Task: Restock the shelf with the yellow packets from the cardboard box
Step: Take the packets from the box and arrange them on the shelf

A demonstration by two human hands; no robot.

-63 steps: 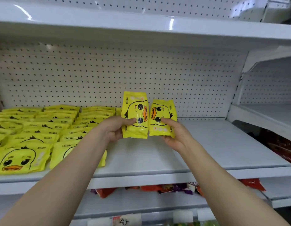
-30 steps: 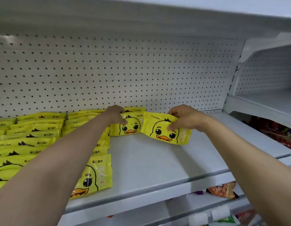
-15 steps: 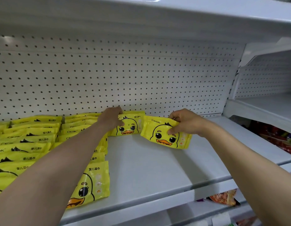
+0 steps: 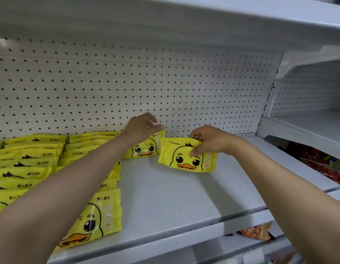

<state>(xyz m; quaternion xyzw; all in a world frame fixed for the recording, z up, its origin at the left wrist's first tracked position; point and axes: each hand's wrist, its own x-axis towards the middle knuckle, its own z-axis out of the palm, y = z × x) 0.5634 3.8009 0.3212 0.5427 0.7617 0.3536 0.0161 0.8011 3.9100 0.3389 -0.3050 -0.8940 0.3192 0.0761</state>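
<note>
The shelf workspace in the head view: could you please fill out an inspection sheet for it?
Surface: white shelf, bare on its right part, pegboard back.
Job's things: rows of yellow packets lie at left; one packet stands against the pegboard; another packet is held beside it. Cardboard box not in view.
Clutter: nothing seen.
Hands: left hand open, fingers at the top of the standing packet; right hand pinches the held packet's top edge.
Cables: nothing seen.
Surroundings: red and orange snack bags on lower shelves, empty neighbouring shelf at right.
</note>
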